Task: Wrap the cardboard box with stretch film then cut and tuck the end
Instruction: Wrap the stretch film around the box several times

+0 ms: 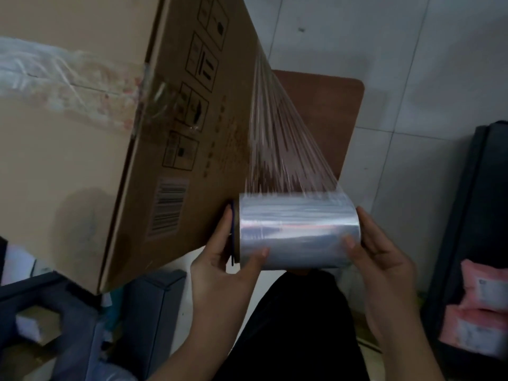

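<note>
Holding the clear stretch film roll [298,232] with its long axis left to right, we clasp its ends, left hand [220,259] and right hand [384,254] curled, thumbs on top, just beside the brown cardboard box [176,133]; the taut film sheet [280,138] rises to its far edge.

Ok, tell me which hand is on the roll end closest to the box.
The left hand: it grips the stretch film roll at its core end, beside the cardboard box; the right hand holds the far end.
</note>
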Demonstrator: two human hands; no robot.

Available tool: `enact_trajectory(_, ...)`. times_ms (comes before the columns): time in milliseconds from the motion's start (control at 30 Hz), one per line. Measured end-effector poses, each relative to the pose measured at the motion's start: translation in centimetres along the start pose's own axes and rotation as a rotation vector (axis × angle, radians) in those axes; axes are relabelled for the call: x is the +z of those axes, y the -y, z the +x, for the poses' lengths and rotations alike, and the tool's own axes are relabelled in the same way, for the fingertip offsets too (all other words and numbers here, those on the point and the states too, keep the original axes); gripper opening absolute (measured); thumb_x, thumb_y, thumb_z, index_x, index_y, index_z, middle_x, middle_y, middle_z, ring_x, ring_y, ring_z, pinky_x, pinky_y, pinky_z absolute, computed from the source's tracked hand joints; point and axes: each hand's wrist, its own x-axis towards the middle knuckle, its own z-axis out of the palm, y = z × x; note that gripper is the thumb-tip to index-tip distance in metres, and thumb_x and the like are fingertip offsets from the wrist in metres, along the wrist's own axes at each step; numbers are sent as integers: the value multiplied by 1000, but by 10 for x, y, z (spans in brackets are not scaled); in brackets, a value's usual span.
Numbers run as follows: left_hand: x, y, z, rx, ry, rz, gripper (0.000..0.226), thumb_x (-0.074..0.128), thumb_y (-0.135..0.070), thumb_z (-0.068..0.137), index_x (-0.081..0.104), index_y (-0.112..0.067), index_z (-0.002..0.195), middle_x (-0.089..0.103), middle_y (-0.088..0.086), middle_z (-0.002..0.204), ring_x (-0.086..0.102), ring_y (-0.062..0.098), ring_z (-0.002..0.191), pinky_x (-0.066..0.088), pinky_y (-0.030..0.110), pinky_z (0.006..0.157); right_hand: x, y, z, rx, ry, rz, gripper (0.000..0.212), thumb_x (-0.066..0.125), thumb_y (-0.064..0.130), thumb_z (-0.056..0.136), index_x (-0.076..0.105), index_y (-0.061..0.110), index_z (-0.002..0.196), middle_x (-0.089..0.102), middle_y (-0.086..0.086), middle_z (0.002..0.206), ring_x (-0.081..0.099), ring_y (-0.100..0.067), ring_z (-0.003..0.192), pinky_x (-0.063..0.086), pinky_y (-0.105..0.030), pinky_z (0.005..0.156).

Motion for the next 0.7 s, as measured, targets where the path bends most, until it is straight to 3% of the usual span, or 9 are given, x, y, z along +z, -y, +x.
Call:
enact_trajectory(100, -8, 9, -5, 5, 26, -12, 69, 72, 5, 72, 54, -27, 130, 67, -8, 118, 64, 4, 105, 51, 17, 88, 2, -9, -12, -11, -23, -21, 81, 82, 61, 43, 65, 31, 115, 71, 23, 109, 65, 4, 102, 52, -13, 82)
enact_trajectory(233, -24, 24, -20, 47, 60, 21, 68, 73, 4, 73, 53, -23, 131, 66, -1, 121, 64, 5, 105, 51, 12, 84, -2, -27, -37, 10, -34, 13, 54, 73, 34, 61, 62, 32, 114, 71, 28, 99, 66, 5, 99, 52, -10, 79)
enact_trajectory(300, -35, 30, -26, 61, 85, 32, 66, 73, 4, 72, 54, -17, 132, 67, -1, 119, 65, 4, 103, 50, 11, 81, 0, -36, -51, 14, -39, 24, 58, 77, 39, 59, 63, 32, 115, 71, 26, 102, 66, 4, 100, 52, -11, 78)
enact_trajectory(433, -61, 49, -34, 109, 118, 80, 65, 73, 3, 73, 54, -17, 132, 68, 0, 120, 65, 9, 108, 51, 21, 91, 10, -61, -76, 38, -70, 72, 75, 84, 57, 43, 68, 33, 112, 72, 15, 112, 66, -3, 105, 53, -18, 84)
enact_trajectory(600, -103, 61, -17, 125, 169, 98, 62, 73, -2, 72, 57, -22, 129, 66, -6, 124, 60, 8, 115, 45, 36, 103, 42, -104, -103, 83, -123, 149, 62, 77, 31, 67, 61, 24, 126, 71, 9, 118, 65, -13, 113, 50, -39, 97)
enact_trajectory(700, -124, 55, -4, 167, 188, 147, 56, 71, -3, 75, 59, -27, 125, 70, -26, 105, 60, -7, 107, 46, 15, 91, 73, -123, -118, 57, -147, 243, 56, 68, 17, 73, 59, 19, 128, 71, 10, 115, 65, -11, 110, 51, -32, 95)
